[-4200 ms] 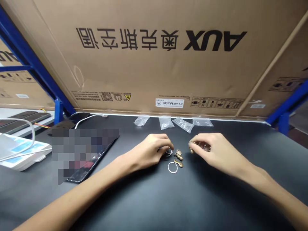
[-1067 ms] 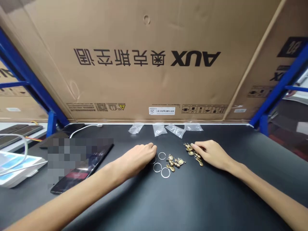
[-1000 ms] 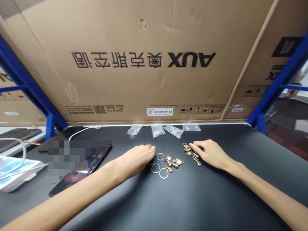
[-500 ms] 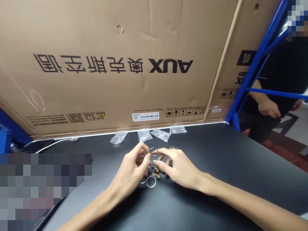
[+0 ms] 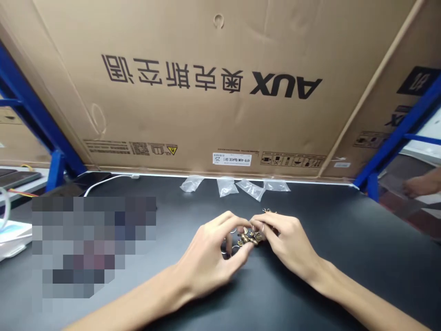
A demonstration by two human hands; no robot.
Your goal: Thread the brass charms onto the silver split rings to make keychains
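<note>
My left hand (image 5: 215, 253) arches over a small heap of bronze-coloured charms (image 5: 246, 238), its thumb and fingers apart and the thumb tip at the heap's near edge. Silver key rings (image 5: 235, 248) show beneath its fingers, partly covered. On the heap's right side, my right hand (image 5: 287, 236) has thumb and forefinger closed together, with part of a key ring (image 5: 263, 228) showing at the fingertips. More small metal pieces (image 5: 268, 211) lie just behind the right hand. Fingers hide much of the heap.
Several clear plastic bags (image 5: 227, 186) lie along the back of the black table (image 5: 310, 299). A big cardboard box (image 5: 206, 119) stands behind, between blue metal posts (image 5: 406, 133). A white cable (image 5: 103, 180) runs at back left. Another person's hand (image 5: 425, 186) appears at far right.
The view has swung right-to-left, so everything sits further right in it. My left hand has let go of the key ring it pinched and spread over the heap; my right fingers have closed.
</note>
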